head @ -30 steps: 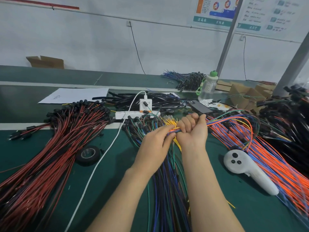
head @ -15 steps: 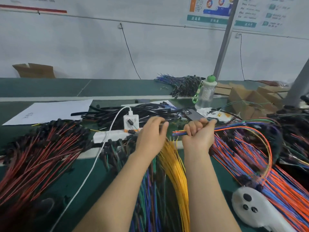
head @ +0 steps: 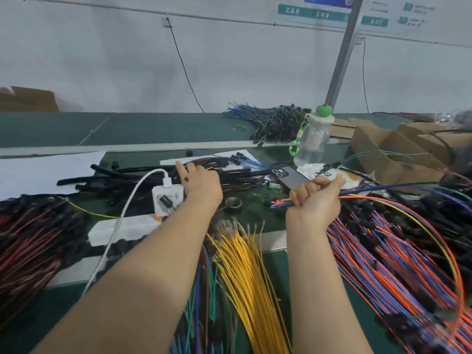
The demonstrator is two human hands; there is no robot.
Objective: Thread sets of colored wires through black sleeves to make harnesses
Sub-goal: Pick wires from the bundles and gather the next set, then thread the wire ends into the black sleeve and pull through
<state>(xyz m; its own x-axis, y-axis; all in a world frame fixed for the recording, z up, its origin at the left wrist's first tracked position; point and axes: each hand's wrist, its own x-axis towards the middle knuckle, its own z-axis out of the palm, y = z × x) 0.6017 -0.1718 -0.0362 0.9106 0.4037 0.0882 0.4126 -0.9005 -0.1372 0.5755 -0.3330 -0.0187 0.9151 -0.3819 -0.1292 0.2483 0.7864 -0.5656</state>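
Note:
My right hand (head: 315,200) grips a small set of colored wires (head: 281,202), whose ends stick out to the left of my fist while the rest loops off to the right. My left hand (head: 201,183) reaches forward onto the pile of black sleeves (head: 132,178) in the middle of the bench, index finger extended, its other fingers down among the sleeves. Whether it holds one I cannot tell. A bundle of yellow wires (head: 245,272) lies between my forearms. Orange and blue wires (head: 398,272) spread at the right.
Red and black wires (head: 30,241) lie at the left. A white power strip with a charger (head: 166,198) and white cable sits beside my left wrist. A phone (head: 288,177), a tape roll (head: 233,204), a water bottle (head: 313,139) and cardboard boxes (head: 393,152) stand further back.
My left hand has let go of the wire set and moved forward and left onto the black sleeves. My right hand keeps its grip on the wires. The camera has tilted upward.

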